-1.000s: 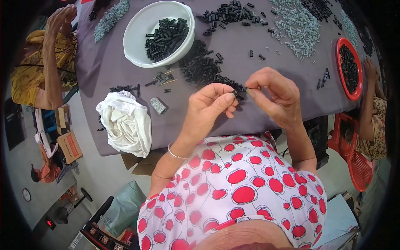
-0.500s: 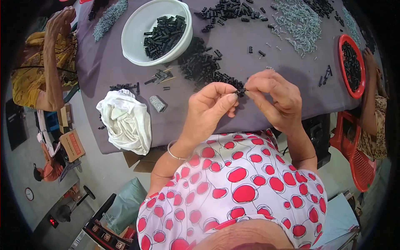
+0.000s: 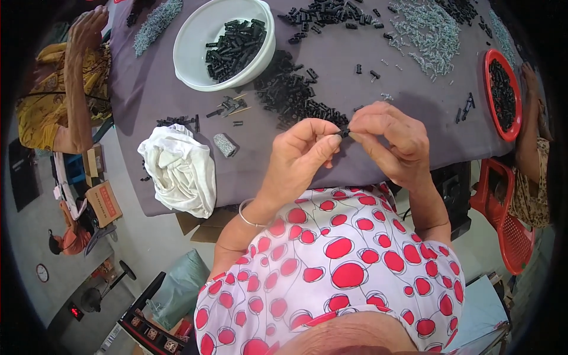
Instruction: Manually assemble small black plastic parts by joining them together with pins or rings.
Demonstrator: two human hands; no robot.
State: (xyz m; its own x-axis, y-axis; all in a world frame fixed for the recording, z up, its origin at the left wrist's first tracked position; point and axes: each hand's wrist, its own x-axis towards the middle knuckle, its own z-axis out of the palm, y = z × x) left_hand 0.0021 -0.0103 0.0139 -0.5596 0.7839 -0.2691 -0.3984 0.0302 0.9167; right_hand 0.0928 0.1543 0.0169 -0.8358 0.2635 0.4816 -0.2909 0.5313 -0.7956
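Pinching 1 small black part (image 3: 344, 132) between them, left hand (image 3: 302, 148) and right hand (image 3: 393, 142) meet above the table (image 3: 177, 100).

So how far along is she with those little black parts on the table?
Partway, it seems. A white bowl already holds a batch of black parts. Right now the left hand and right hand pinch one small black piece between their fingertips. A loose black pile and a heap of small springs remain on the grey cloth.
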